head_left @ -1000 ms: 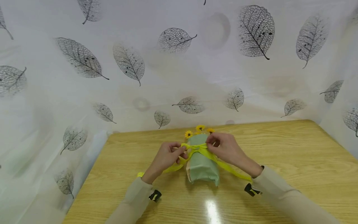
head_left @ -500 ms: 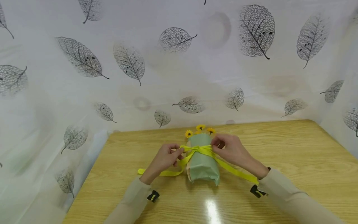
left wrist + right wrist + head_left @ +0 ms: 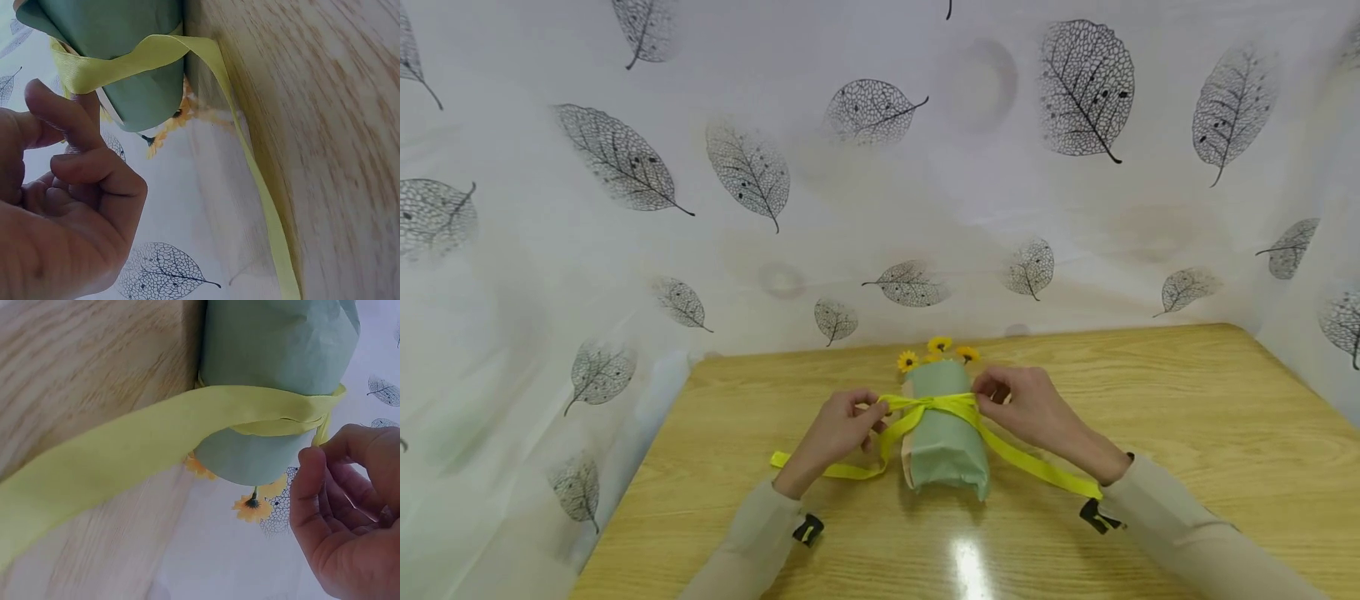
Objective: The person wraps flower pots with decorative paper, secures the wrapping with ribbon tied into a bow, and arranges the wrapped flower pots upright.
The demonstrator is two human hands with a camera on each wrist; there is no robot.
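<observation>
A bouquet wrapped in pale green paper [image 3: 947, 458] lies on the table, its yellow flowers [image 3: 939, 344] showing past the far end. Around its middle runs a yellow ribbon [image 3: 951, 405], knotted on top with a loop out to each side. The left hand [image 3: 846, 427] pinches the left loop between thumb and finger. On the other side the right hand [image 3: 1026, 408] pinches the right loop, seen closely in the right wrist view at the fingertips [image 3: 310, 453]. Both ribbon tails trail down onto the table, one under the left wrist, the other toward the right cuff.
The wood-grain table [image 3: 760, 400] reaches back to a white curtain [image 3: 895, 200] printed with dark leaf skeletons. Black strap buckles [image 3: 808, 529] hang at both sleeve cuffs. A bright light reflection lies on the tabletop near its front.
The hands have drawn apart, the right one farther right, stretching the loops outward. The knot has become smaller and tighter. Both hands now sit slightly lower.
</observation>
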